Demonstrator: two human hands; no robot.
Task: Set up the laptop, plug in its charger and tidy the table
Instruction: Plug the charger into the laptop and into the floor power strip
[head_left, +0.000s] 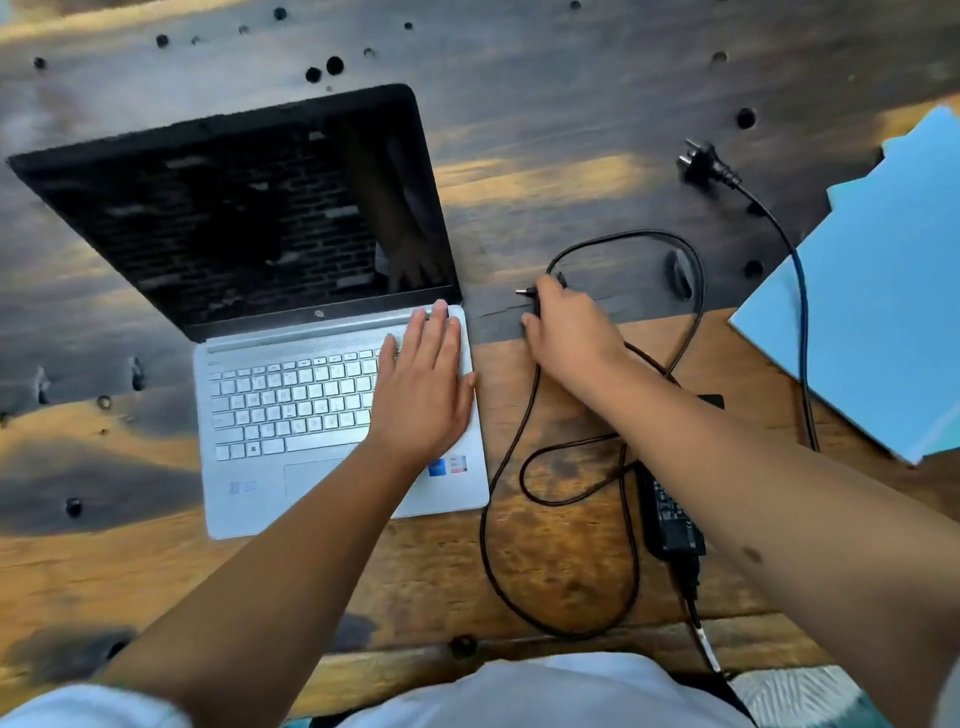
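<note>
Scarred dark wooden tabletop (571, 561), pitted with small holes, spreads out from the person's white-clad lap. Nearest them, to the right of the open silver laptop (332, 410), a black rectangular power brick (670, 525) lies flat with its thin black cable (488, 493) looping loosely over the wood beside the machine. Further on, the left hand (423, 384) lies with straight fingers on the laptop's right keyboard corner, pressing down, I would guess to keep the base from sliding while the plug goes in. Just right of the laptop's hinge corner, the right hand (569, 325) is curled around the cable's end, pinching the small black barrel plug (525, 292) so its tip points at the laptop's right edge without touching it yet; the port itself is not visible. The dark screen shows only reflections, so the machine looks unpowered. Far right of the laptop lies a pale blue flat board (878, 312), the cable crossing its edge, and beyond, well apart from the laptop, the black wall plug (701, 161) rests on the table, not in any socket.
</note>
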